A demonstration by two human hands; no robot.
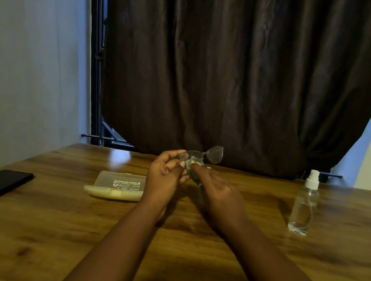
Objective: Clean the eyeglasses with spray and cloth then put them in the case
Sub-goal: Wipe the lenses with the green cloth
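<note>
Wooden desk [53,217]: closed case [115,186] left, spray bottle [305,203] right.
Left hand [166,175]: grips eyeglasses [203,155] above the desk.
Right hand [218,191]: pinches green cloth [194,168] against a lens.

Above the tabletop [52,229], left hand [164,175] holds eyeglasses [203,155]; right hand [218,188] presses green cloth [194,167] on one lens.

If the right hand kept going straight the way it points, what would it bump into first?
The right hand points up and left, its fingers already pressing the green cloth onto the glasses. Past those comes the left hand, though depth is hard to judge.
</note>
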